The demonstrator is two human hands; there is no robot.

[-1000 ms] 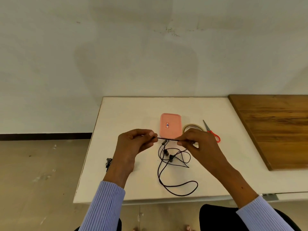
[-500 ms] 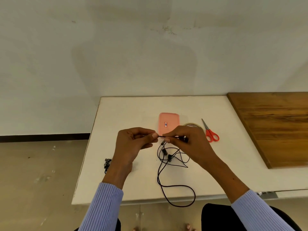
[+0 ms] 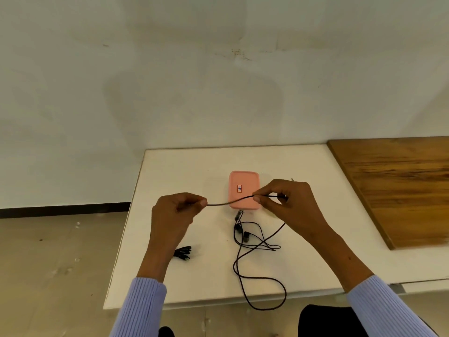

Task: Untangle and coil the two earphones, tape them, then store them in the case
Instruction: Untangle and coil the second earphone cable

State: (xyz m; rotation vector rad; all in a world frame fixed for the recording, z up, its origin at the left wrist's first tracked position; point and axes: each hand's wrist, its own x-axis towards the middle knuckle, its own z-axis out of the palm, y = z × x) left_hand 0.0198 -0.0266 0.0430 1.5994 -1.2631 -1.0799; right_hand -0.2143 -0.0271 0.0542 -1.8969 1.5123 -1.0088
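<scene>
— Where are the hands?

— Both are raised above the white table. The left hand has its fingers curled, thumb and forefinger pinching one end of a stretch of the black earphone cable. The right hand pinches the same cable further to the right, its other fingers loosely bent. Between the two pinches the cable runs nearly straight, crossing in front of the pink case.

— And the rest of that cable?

— It drops from the right hand to the table, passes through a loose tangle with the earbuds just near of the case, then makes a wide loop that hangs over the near table edge.

— The second earphone?

— A small dark bundle lies on the table near the left forearm (too small to tell how it is wound).

— The case?

— Closed, flat on the table, far of the tangle, with a small label on its lid.

— Anything else?

— A wooden board lies on the right of the table.
</scene>
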